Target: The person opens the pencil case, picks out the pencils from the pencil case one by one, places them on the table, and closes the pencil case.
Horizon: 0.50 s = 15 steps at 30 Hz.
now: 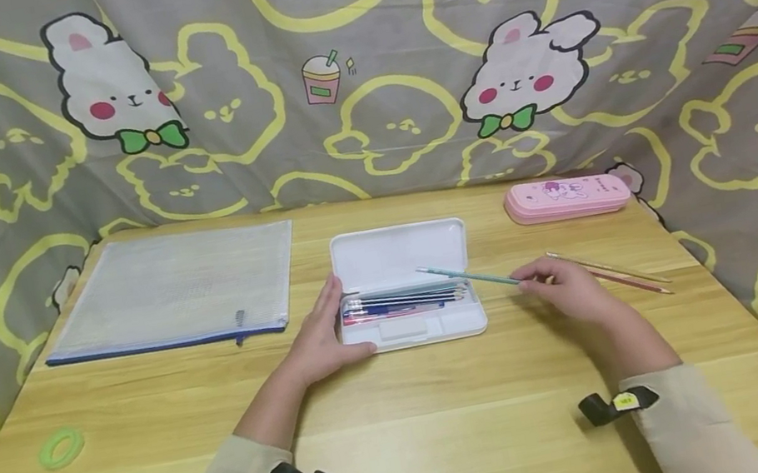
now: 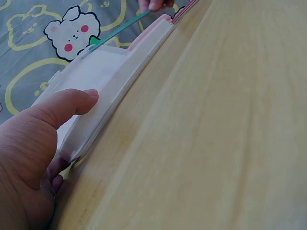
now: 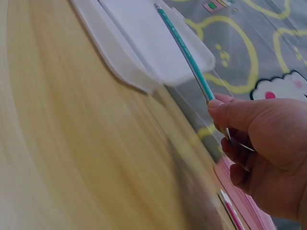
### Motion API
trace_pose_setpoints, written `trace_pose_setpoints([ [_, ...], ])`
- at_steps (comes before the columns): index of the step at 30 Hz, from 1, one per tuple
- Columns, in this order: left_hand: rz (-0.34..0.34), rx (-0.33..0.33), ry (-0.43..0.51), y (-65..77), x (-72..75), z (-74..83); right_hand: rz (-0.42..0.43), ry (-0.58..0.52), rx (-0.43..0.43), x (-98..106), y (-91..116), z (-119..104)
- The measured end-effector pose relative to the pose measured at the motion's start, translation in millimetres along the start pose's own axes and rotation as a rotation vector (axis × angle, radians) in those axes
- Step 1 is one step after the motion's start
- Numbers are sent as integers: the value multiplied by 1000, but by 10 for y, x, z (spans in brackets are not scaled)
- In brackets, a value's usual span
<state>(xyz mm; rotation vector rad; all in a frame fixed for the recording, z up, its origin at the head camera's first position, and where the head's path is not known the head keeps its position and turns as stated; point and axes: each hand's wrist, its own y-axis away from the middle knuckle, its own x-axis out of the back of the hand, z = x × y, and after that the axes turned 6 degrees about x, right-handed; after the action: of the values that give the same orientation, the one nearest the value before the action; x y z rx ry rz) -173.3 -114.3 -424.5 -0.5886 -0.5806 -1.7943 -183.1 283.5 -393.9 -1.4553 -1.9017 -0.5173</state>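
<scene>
A white pencil case (image 1: 400, 252) lies with its lid raised at the middle of the table. Inside are several dark pencils (image 1: 409, 300), a pink pen-like stick (image 1: 392, 313) and a white block (image 1: 403, 329) that looks like an eraser. My left hand (image 1: 318, 344) holds the case's left end, thumb (image 2: 79, 103) at the front wall and fingers along the side. To the right, my right hand (image 1: 571, 287) pinches a teal pencil (image 3: 184, 50) near one end between thumb and fingers. The pencil's other end points left, overlapping the lid in the head view.
Two more pencils (image 1: 613, 269) lie on the table by my right hand. A pink zipped case (image 1: 568, 198) stands at the back right. At the left are a clear mesh zip pouch (image 1: 182, 284) and a green ring (image 1: 61, 448). A patterned curtain (image 1: 383, 41) hangs behind.
</scene>
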Motion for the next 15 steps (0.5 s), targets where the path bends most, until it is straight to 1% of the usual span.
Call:
trace_pose_setpoints([
  [4, 0, 0, -5, -2, -2, -4, 46, 35, -19, 181, 191, 149],
  [9, 6, -6, -2, -1, -2, -2, 87, 148, -103, 407, 437, 333],
  [15, 3, -7, -6, 2, -8, 2, 76, 196, -217, 602, 664, 621],
])
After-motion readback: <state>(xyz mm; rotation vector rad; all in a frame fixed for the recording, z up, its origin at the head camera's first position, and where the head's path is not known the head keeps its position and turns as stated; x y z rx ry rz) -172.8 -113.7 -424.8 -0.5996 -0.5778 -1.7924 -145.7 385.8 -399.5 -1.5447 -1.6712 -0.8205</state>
